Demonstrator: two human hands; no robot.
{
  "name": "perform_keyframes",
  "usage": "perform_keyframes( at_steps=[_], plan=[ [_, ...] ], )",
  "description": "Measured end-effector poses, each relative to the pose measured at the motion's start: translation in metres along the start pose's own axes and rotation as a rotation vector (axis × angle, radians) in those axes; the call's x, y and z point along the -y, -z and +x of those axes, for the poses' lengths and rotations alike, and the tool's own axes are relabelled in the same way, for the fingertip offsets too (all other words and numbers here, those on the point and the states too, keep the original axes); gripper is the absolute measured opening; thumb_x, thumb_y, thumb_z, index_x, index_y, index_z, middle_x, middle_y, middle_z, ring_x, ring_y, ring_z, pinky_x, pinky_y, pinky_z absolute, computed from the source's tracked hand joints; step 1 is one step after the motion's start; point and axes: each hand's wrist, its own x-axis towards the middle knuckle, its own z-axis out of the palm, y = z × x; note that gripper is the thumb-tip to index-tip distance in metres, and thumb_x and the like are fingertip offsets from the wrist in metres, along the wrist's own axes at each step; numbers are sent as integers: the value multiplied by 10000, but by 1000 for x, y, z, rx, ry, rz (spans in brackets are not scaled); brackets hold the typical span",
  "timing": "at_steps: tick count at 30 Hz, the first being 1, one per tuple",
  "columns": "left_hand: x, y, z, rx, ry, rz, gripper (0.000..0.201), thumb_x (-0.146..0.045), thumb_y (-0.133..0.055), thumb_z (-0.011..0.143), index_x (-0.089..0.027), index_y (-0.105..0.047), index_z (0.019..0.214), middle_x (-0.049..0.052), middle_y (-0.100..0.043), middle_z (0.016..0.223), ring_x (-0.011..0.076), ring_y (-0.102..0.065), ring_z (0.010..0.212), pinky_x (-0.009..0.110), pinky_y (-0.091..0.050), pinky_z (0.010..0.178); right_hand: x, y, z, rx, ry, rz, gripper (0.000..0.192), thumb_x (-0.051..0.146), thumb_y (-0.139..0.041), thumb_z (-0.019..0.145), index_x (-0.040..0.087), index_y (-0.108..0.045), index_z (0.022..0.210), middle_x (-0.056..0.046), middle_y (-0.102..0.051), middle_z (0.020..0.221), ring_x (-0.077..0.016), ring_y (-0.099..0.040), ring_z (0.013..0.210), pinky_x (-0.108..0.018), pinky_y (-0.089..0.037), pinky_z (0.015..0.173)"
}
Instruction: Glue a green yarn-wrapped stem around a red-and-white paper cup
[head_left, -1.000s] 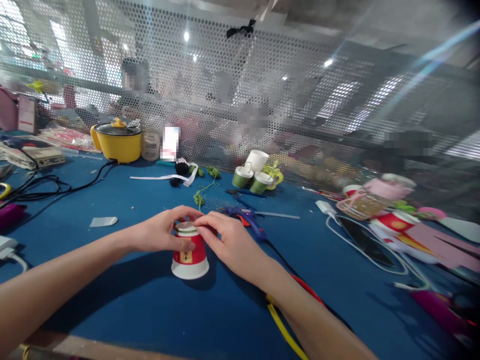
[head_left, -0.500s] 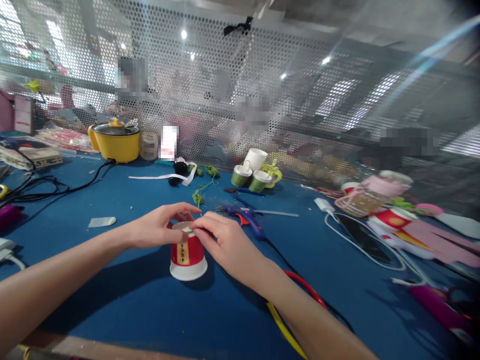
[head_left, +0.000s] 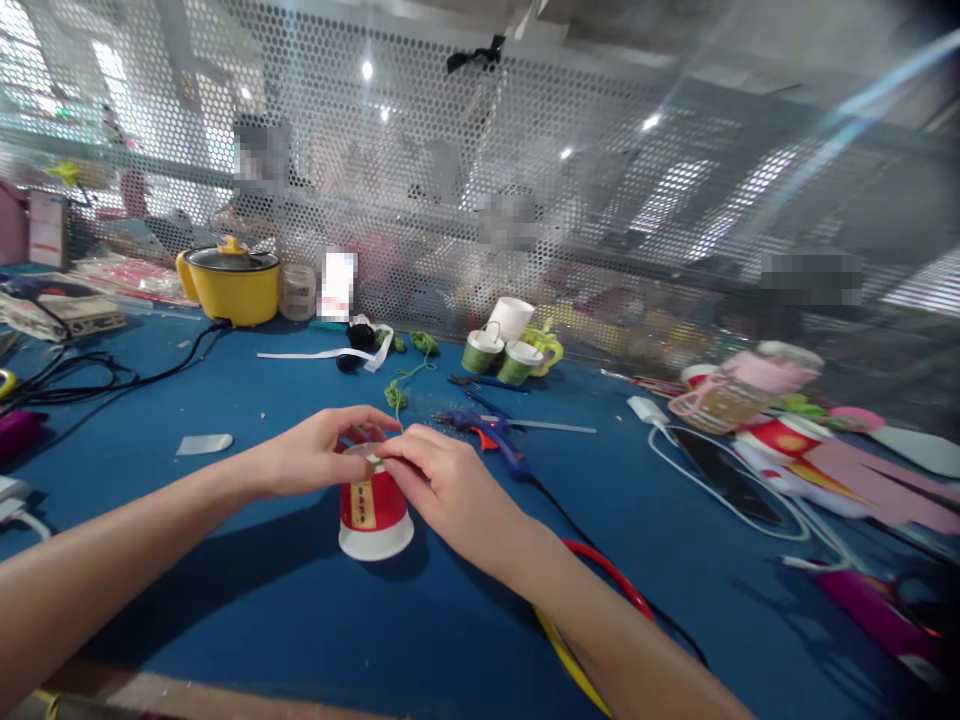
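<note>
An upside-down paper cup (head_left: 376, 512), red with a white rim and a yellow label, stands on the blue table. My left hand (head_left: 315, 455) is curled round the cup's upper end, its thumb at the near side and its fingers reaching over the far side. My right hand (head_left: 454, 480) pinches the green yarn (head_left: 397, 398) against the cup's upturned base, thumb and forefinger pressed together. From there the strand runs away to a small tangle just beyond the hands. My fingers hide much of the cup's top.
A blue glue gun (head_left: 499, 437) lies right of the hands, its cord passing by my right forearm. Pliers (head_left: 491, 382) and small green-and-white cups (head_left: 484, 352) are behind. A yellow pot (head_left: 236, 285) stands back left; a phone (head_left: 724, 472) lies right.
My hands stay at the cup's top, with the right fingers shifted slightly over the base. The cup has moved very slightly left.
</note>
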Motion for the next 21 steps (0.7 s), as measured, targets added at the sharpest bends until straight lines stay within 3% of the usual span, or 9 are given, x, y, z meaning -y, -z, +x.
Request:
perform_keyframes(
  at_steps=[3,8,14,16,18,20,21],
  plan=[
    [0,-1,0,-10,-30,-66,367,-167,-516,697,-152,-493,1063,78,-570,1021,220,-533,939,363,-424,795,-1,2,0,-21,-36,-15,203,128,-450,811,159,-572,971,-64,-619,918,-143,-569,825,-255,-443,711],
    [1,0,3,-134,-46,-145,405,-161,-543,680,-148,-462,1077,77,-555,1017,208,-525,934,367,-416,806,4,13,-3,-23,-205,-77,109,167,-488,780,160,-595,802,-37,-637,764,-140,-572,683,-247,-418,601],
    [4,1,4,-163,-149,-148,397,-157,-546,704,-144,-441,1087,83,-525,1066,194,-507,969,367,-389,861,10,37,-16,237,-245,125,167,242,-479,791,178,-625,744,-17,-633,749,-107,-561,625,-211,-415,555],
    [4,0,2,-122,-175,-132,393,-145,-528,722,-149,-427,1102,86,-523,1074,193,-506,975,365,-393,858,0,49,-17,148,-362,180,201,299,-461,800,167,-610,766,-18,-615,687,-100,-549,553,-200,-415,495],
    [4,-1,-1,-89,-205,-97,386,-128,-508,736,-158,-422,1112,88,-510,1095,194,-499,991,361,-395,859,-19,61,-17,-56,-506,157,239,349,-445,800,153,-582,791,1,-571,556,-96,-521,455,-201,-412,450],
    [3,-3,-3,-71,-242,-42,380,-121,-496,746,-170,-423,1117,90,-487,1123,195,-491,1003,354,-396,858,-44,69,-16,-246,-609,17,221,342,-451,791,150,-560,786,1,-575,545,-95,-517,424,-212,-417,468],
    [2,-4,-4,-65,-262,-14,384,-119,-492,749,-178,-422,1122,89,-474,1134,195,-487,1007,349,-397,855,-58,71,-16,-278,-664,-84,211,327,-444,793,150,-558,797,-12,-594,580,-103,-538,447,-219,-424,491]
  ],
)
